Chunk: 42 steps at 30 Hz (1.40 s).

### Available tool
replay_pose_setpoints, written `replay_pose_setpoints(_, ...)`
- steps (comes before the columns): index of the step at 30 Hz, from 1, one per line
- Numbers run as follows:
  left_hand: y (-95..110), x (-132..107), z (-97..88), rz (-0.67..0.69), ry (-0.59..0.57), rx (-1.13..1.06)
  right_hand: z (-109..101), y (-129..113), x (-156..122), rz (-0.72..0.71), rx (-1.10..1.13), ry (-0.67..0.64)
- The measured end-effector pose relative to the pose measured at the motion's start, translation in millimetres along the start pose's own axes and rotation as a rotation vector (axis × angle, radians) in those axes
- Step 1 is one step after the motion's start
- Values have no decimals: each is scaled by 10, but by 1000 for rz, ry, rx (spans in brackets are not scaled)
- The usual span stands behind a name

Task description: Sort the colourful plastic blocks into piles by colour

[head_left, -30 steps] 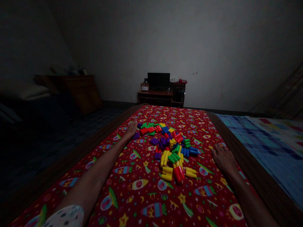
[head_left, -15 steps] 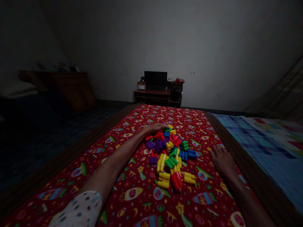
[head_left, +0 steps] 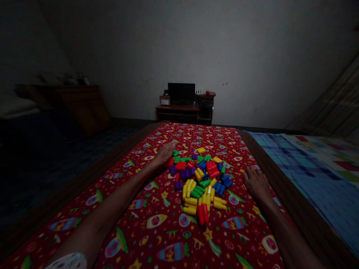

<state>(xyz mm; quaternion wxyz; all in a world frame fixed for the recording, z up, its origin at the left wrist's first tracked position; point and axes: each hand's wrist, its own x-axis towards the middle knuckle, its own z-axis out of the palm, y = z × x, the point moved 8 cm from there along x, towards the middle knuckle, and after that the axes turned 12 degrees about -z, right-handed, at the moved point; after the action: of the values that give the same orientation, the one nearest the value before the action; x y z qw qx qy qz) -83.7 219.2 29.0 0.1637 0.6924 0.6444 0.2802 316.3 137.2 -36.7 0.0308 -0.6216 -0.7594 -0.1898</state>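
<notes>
A heap of small plastic building blocks (head_left: 200, 179) in red, yellow, green, blue and purple lies on a red patterned cloth (head_left: 174, 231). My left hand (head_left: 165, 153) reaches far out and rests flat, fingers stretched, against the heap's far left edge beside red and green blocks. My right hand (head_left: 256, 184) lies palm down on the cloth, fingers spread, just right of the heap and apart from it. Neither hand holds anything.
The cloth covers a long low surface with dark wooden edges (head_left: 269, 164). A blue checked mat (head_left: 308, 168) lies to the right. At the far wall stands a small desk (head_left: 185, 110) with a dark monitor. The room is dim.
My left hand has drawn back from over the top of the heap to its left edge, and the blocks at the far side lie more spread. My right hand has stayed in place.
</notes>
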Motion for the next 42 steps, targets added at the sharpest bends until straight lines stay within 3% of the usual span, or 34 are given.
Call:
replay_pose_setpoints(3,-371,-50,-51,-109,26,22,-13,-8,0,20,20,-12)
replay_pose_setpoints(6,-381,-257,96,-84,-44,-8,-15,12,-5,68,58,-17)
replay_pose_setpoints(9,-175,-502,287,-6,-175,-144,-20,20,-9,88,85,-14)
replay_pose_setpoints(12,71,-540,308,72,-234,-327,-21,22,-7,90,96,-19)
replay_pose_setpoints(15,314,-248,199,138,-157,-394,-15,21,-3,86,100,-25)
replay_pose_setpoints(17,539,35,227,198,-114,-274,-15,26,-4,88,99,-15)
replay_pose_setpoints(20,1013,330,667,366,-248,120,-4,26,-7,81,86,-5)
replay_pose_setpoints(22,1328,405,1001,441,-322,188,9,22,-7,69,78,-10)
replay_pose_setpoints(25,1712,303,1506,556,-464,274,13,24,-3,66,78,-16)
replay_pose_setpoints(28,1858,115,1762,632,-566,341,-7,28,1,73,78,-25)
replay_pose_setpoints(31,1776,1,1685,656,-598,397,-35,16,4,71,84,-40)
replay_pose_setpoints(36,1597,-70,1241,593,-573,495,-64,11,-3,95,115,-42)
replay_pose_setpoints(39,1810,-286,1078,641,-421,504,-65,16,-8,103,132,-28)
replay_pose_setpoints(42,2147,-785,1133,842,-252,470,-69,13,-8,86,123,-11)
